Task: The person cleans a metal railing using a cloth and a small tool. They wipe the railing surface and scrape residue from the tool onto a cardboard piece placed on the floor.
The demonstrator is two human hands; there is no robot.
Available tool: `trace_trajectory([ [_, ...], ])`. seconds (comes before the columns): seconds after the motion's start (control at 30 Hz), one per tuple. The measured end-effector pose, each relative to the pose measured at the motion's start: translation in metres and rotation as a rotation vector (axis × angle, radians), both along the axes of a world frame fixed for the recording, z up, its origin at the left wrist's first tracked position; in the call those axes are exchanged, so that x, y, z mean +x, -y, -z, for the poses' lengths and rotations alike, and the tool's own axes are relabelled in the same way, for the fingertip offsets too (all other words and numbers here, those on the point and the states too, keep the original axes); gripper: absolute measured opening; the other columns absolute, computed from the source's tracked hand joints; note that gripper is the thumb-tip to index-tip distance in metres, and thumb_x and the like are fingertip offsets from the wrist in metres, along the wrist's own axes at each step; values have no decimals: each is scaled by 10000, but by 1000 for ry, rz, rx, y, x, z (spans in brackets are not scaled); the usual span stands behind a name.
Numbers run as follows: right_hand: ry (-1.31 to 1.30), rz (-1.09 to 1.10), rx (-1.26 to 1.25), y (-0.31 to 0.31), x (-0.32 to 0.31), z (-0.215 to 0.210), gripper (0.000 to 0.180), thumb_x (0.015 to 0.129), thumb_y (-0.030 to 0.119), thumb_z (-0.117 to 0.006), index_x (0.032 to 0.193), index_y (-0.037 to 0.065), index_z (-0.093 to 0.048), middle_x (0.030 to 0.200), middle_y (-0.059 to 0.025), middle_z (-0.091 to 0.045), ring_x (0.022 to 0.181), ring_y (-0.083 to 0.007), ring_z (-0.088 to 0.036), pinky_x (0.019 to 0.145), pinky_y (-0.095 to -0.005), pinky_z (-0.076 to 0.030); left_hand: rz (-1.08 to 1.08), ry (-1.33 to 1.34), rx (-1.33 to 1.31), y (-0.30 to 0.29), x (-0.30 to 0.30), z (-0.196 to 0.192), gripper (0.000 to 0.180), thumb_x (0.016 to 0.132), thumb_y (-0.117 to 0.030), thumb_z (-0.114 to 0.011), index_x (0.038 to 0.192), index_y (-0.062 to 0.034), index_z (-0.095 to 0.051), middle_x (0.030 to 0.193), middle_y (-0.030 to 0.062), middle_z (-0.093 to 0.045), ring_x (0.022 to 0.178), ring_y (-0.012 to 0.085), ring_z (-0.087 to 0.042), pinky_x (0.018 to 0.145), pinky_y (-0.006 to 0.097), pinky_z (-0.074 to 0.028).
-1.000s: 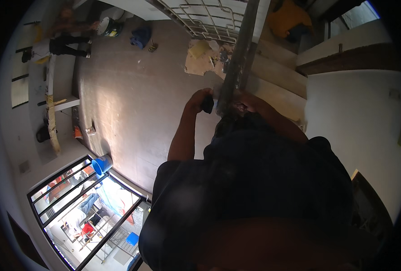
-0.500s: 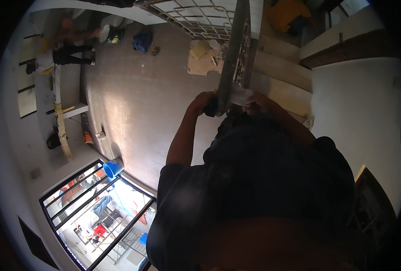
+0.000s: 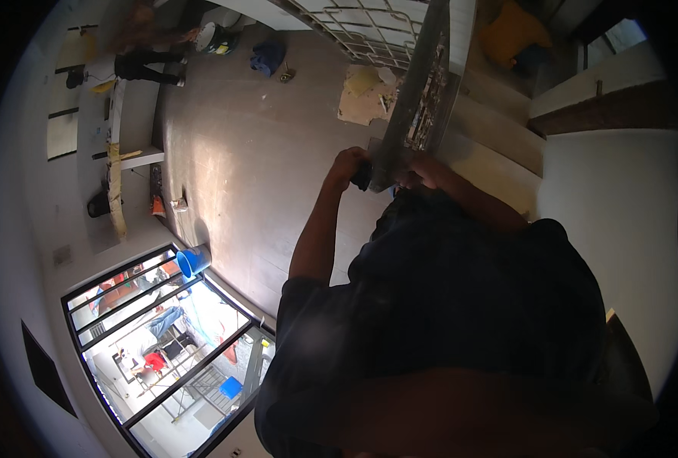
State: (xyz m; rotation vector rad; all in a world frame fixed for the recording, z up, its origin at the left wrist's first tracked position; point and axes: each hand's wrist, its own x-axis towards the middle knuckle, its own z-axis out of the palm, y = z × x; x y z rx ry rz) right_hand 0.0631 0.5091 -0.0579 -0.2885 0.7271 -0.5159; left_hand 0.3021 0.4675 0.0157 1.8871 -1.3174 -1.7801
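Note:
A dark handrail [image 3: 413, 80] runs toward me and ends between my two hands. My left hand [image 3: 348, 165] is closed beside the rail's near end, on its left side. It holds a small black object [image 3: 362, 175] whose kind I cannot make out. On the other side my right hand [image 3: 424, 169] is bent in against the rail, its fingers curled and partly in shadow. What lies in those fingers is hidden. Both hands are close to the rail end, just in front of my dark shirt [image 3: 461, 290].
Steps [image 3: 495, 126] go along the right of the rail, and a pale metal grille [image 3: 362, 30] stands beyond. A cardboard piece [image 3: 358, 107] with small items lies on the floor. A blue bucket [image 3: 192, 262] stands by the window frame. Another person [image 3: 148, 67] is at far left.
The view has shifted, so the room sits farther right. The pale, translucent piece seen by my right hand no longer shows there; both hands stay at the rail end.

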Motion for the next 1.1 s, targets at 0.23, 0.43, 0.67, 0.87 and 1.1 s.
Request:
trace_trajectory([
  [0.23,-195,-203,-196,6,-7,-22,140,966,158,-638,1059,54,-639,784,-56,-629,621,-150,-594,555,-296,-488,-106,120,-156,-11,-7,-10,103,862,-79,-622,886,-23,-705,829,85,-691,745,175,-635,689,338,-519],
  [0.43,-175,-194,-298,1,-9,-12,74,954,105,-626,917,43,-611,636,-17,-522,461,-104,-435,426,-285,-334,80,96,-354,3,-7,1,101,835,-45,-603,850,-40,-703,826,90,-682,734,171,-635,678,340,-525],
  [0.67,-121,-271,-268,5,-8,3,92,946,139,-646,914,77,-585,680,-16,-538,492,-92,-461,431,-260,-346,270,177,-517,0,5,26,163,774,-73,-592,872,-19,-711,862,120,-704,822,210,-649,775,361,-524],
  [0.87,-177,-276,-325,7,0,12,117,887,46,-642,995,75,-607,741,-7,-576,551,-72,-479,467,-265,-394,374,435,-587,17,24,76,219,816,-171,-592,894,-28,-738,888,139,-724,865,262,-689,777,413,-545],
  [1.1,-288,-283,-211,10,-11,29,223,917,67,-674,1117,114,-587,793,-8,-542,592,-117,-500,487,-264,-412,611,306,-383,35,17,133,256,907,-224,-609,955,1,-721,887,160,-713,754,254,-677,641,415,-555],
])
